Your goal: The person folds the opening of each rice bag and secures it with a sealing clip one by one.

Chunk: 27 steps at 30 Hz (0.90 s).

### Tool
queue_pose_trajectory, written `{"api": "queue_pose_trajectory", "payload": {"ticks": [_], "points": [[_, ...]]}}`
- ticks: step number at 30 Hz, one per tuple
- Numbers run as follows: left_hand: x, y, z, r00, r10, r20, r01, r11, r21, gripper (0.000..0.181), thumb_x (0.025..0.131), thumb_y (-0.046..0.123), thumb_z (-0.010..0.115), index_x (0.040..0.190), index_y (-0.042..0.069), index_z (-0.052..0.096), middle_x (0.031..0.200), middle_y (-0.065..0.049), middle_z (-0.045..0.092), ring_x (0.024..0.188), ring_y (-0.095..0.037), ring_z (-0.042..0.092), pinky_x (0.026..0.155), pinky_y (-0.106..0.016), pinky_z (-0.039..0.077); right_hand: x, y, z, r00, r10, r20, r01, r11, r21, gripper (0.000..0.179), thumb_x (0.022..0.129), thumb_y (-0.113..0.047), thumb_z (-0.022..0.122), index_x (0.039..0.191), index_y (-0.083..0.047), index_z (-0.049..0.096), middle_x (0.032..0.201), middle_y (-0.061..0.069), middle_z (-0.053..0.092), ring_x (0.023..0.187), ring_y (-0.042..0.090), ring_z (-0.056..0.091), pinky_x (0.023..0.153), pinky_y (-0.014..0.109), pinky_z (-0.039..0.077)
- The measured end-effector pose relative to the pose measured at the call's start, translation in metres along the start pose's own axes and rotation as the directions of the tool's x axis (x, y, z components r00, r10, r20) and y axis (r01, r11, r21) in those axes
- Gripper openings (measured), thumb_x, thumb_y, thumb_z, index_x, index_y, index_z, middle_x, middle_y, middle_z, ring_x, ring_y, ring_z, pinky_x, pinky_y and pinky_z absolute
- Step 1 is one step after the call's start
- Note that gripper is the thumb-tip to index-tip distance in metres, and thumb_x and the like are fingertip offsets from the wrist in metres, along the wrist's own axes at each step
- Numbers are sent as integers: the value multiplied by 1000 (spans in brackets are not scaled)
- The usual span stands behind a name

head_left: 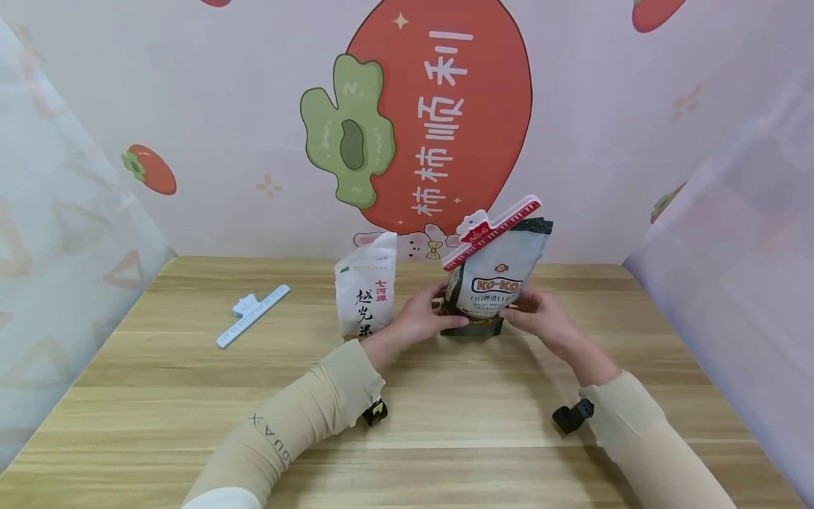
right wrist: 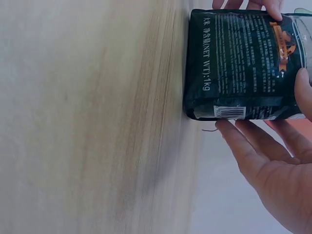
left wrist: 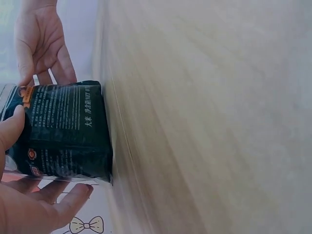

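Observation:
A dark green and white KO-KO rice bag (head_left: 499, 283) stands on the table, its base close against the wood in the left wrist view. Across its folded top sits a red and white bag clip (head_left: 492, 233), slanting up to the right. My left hand (head_left: 420, 317) grips the bag's left side, thumb on the front and fingers around the side. On the opposite side my right hand (head_left: 545, 322) holds it, with the thumb on the front. The right wrist view shows the printed bag (right wrist: 239, 63) between both hands, near its barcode.
A white rice bag (head_left: 365, 286) stands left of the KO-KO bag, partly behind my left forearm. Farther left, a light blue bag clip (head_left: 253, 316) lies on the wooden table (head_left: 445, 452). A curtain with printed persimmons (head_left: 445, 106) hangs behind the table.

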<state>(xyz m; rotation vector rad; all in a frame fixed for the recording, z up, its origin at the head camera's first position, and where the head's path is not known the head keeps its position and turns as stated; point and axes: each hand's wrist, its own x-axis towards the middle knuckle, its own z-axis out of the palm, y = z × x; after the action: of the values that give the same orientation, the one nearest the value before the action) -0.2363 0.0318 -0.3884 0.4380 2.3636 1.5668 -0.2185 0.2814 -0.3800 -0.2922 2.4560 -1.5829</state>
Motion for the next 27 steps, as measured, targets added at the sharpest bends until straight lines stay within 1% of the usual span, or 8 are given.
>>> {"api": "queue_pose_trajectory", "payload": {"ticks": [4, 6, 9, 13, 17, 20, 24, 27], "points": [[-3, 3, 1, 1000, -4, -3, 4, 1000, 17, 75, 85, 25, 80, 149, 14, 42, 151, -9, 48, 140, -32, 46, 114, -48, 39, -5, -2, 1, 1000, 8, -15, -9, 1000, -15, 56, 98, -21, 64, 144, 2, 44, 142, 26, 52, 128, 36, 54, 98, 34, 51], [-4, 4, 2, 1000, -8, -7, 8, 1000, 17, 75, 85, 25, 80, 149, 14, 41, 151, -9, 48, 140, -32, 45, 115, -48, 39, -6, -3, 2, 1000, 6, -24, -6, 1000, -24, 57, 98, -21, 64, 146, 1, 43, 143, 26, 52, 130, 40, 53, 99, 38, 51], [-7, 4, 2, 1000, -21, -17, 21, 1000, 7, 76, 85, 26, 80, 149, 15, 40, 153, -9, 46, 141, -32, 45, 115, -48, 39, -9, -5, 3, 999, 13, -37, -14, 1000, -25, 59, 97, -22, 65, 148, -1, 41, 145, 25, 51, 132, 41, 51, 103, 44, 50], [-9, 4, 3, 999, -34, -25, 34, 999, -13, 79, 85, 27, 80, 151, 16, 39, 154, -9, 44, 141, -32, 45, 115, -48, 39, -14, -8, 4, 999, 19, -45, -20, 999, -27, 65, 97, -24, 65, 151, -2, 36, 148, 25, 47, 136, 43, 47, 107, 53, 45], [-11, 2, 2, 998, -57, -31, 57, 998, -15, 81, 84, 29, 81, 152, 17, 37, 156, -7, 42, 141, -33, 45, 114, -48, 40, -22, -13, 5, 999, 9, -53, -11, 1000, -25, 66, 99, -22, 63, 153, 0, 32, 150, 27, 43, 137, 45, 44, 108, 55, 43], [-14, 0, 1, 996, -78, -40, 78, 997, -19, 82, 84, 32, 80, 152, 18, 36, 158, -6, 39, 141, -33, 44, 114, -49, 40, -29, -16, 5, 998, 8, -68, -9, 1000, -20, 65, 99, -20, 62, 153, 0, 32, 151, 27, 43, 137, 44, 45, 107, 48, 46], [-22, -2, -1, 995, -90, -36, 89, 996, -21, 84, 85, 33, 80, 153, 15, 35, 158, -7, 38, 141, -32, 44, 115, -50, 37, -38, -16, 4, 996, 6, -87, -9, 1000, -30, 63, 100, -19, 61, 153, -2, 33, 150, 26, 44, 135, 43, 48, 99, 27, 51], [-32, -4, -3, 995, -97, -10, 97, 995, -24, 83, 85, 34, 79, 152, 13, 35, 157, -9, 40, 140, -32, 45, 115, -49, 37, -46, -16, 4, 995, 8, -101, -12, 999, -41, 61, 100, -22, 61, 152, -2, 35, 148, 26, 46, 133, 43, 50, 92, 15, 49]]}}
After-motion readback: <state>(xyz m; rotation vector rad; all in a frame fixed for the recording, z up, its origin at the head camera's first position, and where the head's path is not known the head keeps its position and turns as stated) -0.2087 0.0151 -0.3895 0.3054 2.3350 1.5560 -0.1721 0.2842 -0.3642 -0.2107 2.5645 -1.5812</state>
